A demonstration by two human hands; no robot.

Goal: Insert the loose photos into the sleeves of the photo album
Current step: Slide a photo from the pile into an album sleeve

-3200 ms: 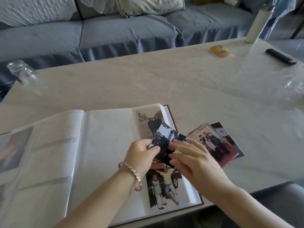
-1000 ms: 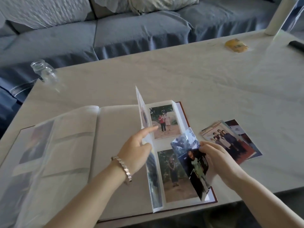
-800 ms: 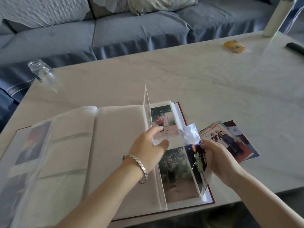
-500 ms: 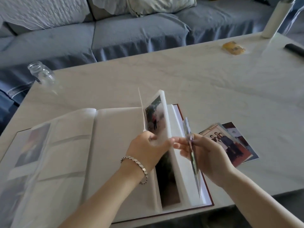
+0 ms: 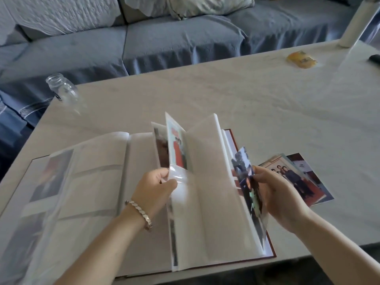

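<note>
Compared with half a second earlier, more leaves (image 5: 205, 161) of the photo album (image 5: 98, 182) are seen raised: where a single leaf was held upright, several are now fanned up, and a blank white spread is exposed between them. The edge of a filled leaf is pinched between the thumb and fingers of the left hand (image 5: 154, 188), on whose wrist a bracelet (image 5: 141, 212) is worn. The held photos (image 5: 244, 175), seen edge-on before, are now turned so that part of a face is shown; they are grasped by the curled fingers of the right hand (image 5: 275, 194) just over the album's right edge. The loose photos (image 5: 304, 179) are left where they lay, fanned flat on the table (image 5: 267, 99) just beside the album's right edge, partly hidden behind the right hand. The album itself is laid open along the near edge of the table, toward the near left corner. A glass jar (image 5: 63, 91) is stood by the far left corner, and a yellow packet (image 5: 301, 59), a white bottle (image 5: 353, 23) and a dark object (image 5: 375, 58), cut off by the frame, are found near the far right corner. Beyond the far edge a grey-blue sofa (image 5: 174, 38) is seen, with a pale cushion (image 5: 205, 5) against its back.
</note>
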